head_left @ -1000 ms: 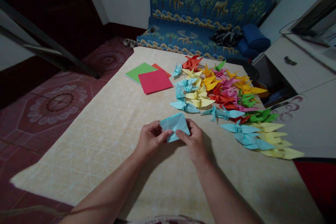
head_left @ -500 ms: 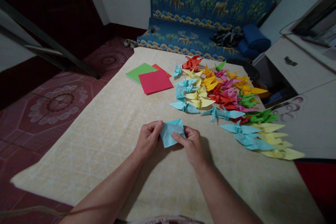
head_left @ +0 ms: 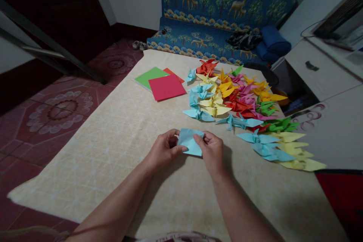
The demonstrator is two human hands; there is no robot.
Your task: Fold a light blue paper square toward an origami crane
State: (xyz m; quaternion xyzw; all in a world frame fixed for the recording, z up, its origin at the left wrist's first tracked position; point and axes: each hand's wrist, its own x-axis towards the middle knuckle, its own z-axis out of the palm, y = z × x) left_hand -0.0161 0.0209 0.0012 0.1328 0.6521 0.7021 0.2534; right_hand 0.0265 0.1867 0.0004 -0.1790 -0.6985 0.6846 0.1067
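Observation:
Between my hands is a light blue sheet of origami paper (head_left: 190, 143), folded into a small square and held over the near part of the table. My left hand (head_left: 168, 146) pinches its left side, the thumb lying on the lower left corner. On the right edge my right hand (head_left: 211, 148) grips the paper, thumb on top near the upper right corner. The fingers beneath the paper are partly hidden. Just beyond my right hand lie light blue paper cranes (head_left: 261, 139).
Many folded cranes in red (head_left: 206, 67), yellow, orange, pink and green crowd the table's right side. Flat red paper (head_left: 167, 87) and green paper (head_left: 150, 78) lie at the far left of the cloth (head_left: 99, 159). A blue patterned sofa (head_left: 198, 38) stands behind; a white cabinet (head_left: 326, 72) is at right.
The blue paper has been turned, now showing a plainer square face. My left thumb has shifted from the upper left edge to the lower left corner; my right thumb sits higher.

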